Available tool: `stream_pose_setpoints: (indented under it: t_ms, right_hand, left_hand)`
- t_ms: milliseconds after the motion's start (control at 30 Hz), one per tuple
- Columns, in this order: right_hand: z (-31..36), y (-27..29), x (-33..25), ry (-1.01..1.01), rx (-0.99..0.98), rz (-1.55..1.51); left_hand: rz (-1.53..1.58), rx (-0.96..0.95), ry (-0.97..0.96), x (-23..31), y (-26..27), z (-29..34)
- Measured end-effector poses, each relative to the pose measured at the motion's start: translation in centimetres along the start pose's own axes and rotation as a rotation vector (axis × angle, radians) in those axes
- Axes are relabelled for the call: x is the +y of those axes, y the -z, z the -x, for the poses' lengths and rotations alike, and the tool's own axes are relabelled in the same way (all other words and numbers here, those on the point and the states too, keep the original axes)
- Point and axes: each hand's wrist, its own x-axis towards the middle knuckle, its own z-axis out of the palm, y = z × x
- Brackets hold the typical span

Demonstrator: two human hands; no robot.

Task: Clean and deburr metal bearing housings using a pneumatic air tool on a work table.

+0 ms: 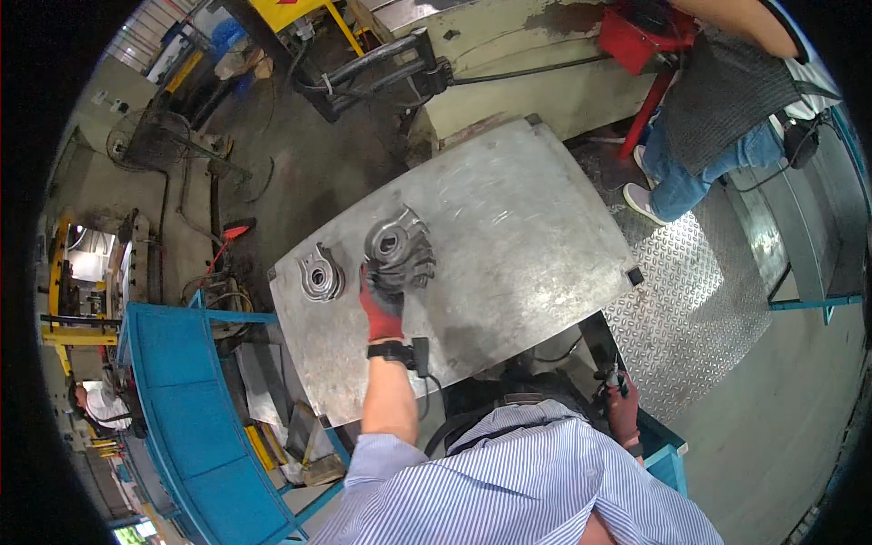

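Note:
On the metal-topped table (509, 218), my left hand (386, 295), in a red and dark glove, has its fingers closed around a round stamped metal part (391, 238) with a hole in its middle. The dark glove fingers cover that part's right side. A little to the left lies a small stack of similar stamped metal parts (320, 274), apart from the hand. My right hand (623, 409), also in a red and dark glove, is low beside my body, past the table's near edge. Its fingers are curled around a small dark thing whose kind I cannot make out.
A blue metal rack (186, 400) stands at the left of the table. Another person (718, 118) in a dark apron stands at the far right, near a red stand (649, 113). Steel tread plate (690, 300) covers the floor at right. A jointed metal arm (381, 73) juts out beyond the table.

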Motion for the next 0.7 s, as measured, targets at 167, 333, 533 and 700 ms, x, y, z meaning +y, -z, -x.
stream_pose_setpoints:
  t_ms: [167,333,533,700]
  right_hand:
    - [-0.8,-0.9,-0.6,-0.023,-0.014,0.029]
    - [-2.2,-2.0,-0.8,-0.008,-0.078,0.109]
    - [-6.4,-4.9,-4.7,0.127,-0.268,0.049]
    - [-8.0,-7.4,-7.4,0.237,-0.248,0.016]
  left_hand:
    - [-0.212,0.107,-0.206,-2.1,-0.7,4.1]
    - [-0.269,0.342,-0.238,-2.9,-2.1,5.2]
    - [-0.983,0.257,-0.204,-1.5,-4.3,3.4]
    - [-1.381,0.22,-0.162,-0.1,-6.0,3.2]
